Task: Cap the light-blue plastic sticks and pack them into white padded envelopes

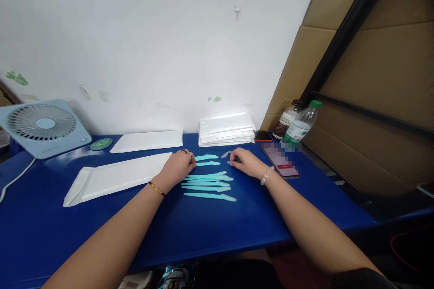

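Several turquoise eyebrow razors (208, 195) lie side by side on the blue table, their blade ends pointing right. My left hand (179, 168) is closed at the far end of the row, its fingers pinching the handle end of an eyebrow razor (208, 163). Just beyond that one, another razor (207, 157) reaches out from beside the same fingertips. To the right, my right hand (246, 162) pinches a small clear blade cover (229, 162). A second translucent cover (224, 155) lies close to its fingertips.
White padded envelopes (118, 176) lie left of the razors, and a stack of them (227, 130) rests against the wall. A blue fan (45, 126) stands far left. Toward the right are a phone (285, 165), a darker phone (263, 136) and two bottles (300, 126).
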`<state>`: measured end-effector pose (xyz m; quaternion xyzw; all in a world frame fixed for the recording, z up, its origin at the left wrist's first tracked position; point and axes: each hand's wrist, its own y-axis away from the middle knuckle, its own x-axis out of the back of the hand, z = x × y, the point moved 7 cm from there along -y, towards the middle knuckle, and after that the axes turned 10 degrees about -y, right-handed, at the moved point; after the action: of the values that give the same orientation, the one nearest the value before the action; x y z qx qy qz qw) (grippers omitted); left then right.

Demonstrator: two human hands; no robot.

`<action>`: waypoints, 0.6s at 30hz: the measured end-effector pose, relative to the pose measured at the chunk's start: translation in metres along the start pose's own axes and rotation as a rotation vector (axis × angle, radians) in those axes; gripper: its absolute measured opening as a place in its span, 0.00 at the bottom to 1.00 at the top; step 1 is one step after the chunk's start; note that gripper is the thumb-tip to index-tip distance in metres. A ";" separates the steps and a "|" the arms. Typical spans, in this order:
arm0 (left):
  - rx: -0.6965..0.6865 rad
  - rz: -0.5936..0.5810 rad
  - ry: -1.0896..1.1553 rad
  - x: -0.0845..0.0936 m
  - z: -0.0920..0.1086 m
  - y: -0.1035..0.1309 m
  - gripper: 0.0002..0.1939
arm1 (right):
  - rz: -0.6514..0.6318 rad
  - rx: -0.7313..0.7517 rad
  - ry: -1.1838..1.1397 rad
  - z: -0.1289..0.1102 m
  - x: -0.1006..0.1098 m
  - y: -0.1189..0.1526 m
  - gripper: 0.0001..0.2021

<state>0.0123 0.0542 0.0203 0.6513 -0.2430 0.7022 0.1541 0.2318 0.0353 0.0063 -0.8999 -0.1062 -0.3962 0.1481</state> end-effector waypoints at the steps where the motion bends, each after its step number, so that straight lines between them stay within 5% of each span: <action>1: 0.004 -0.003 0.014 -0.001 0.000 0.000 0.07 | -0.012 -0.015 -0.017 -0.001 0.000 0.001 0.02; 18: 0.006 -0.038 0.310 -0.001 0.005 0.002 0.09 | -0.017 -0.040 -0.487 -0.012 -0.004 0.002 0.10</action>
<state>0.0154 0.0505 0.0188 0.5400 -0.2019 0.7920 0.2009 0.2213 0.0286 0.0107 -0.9708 -0.1382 -0.1707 0.0969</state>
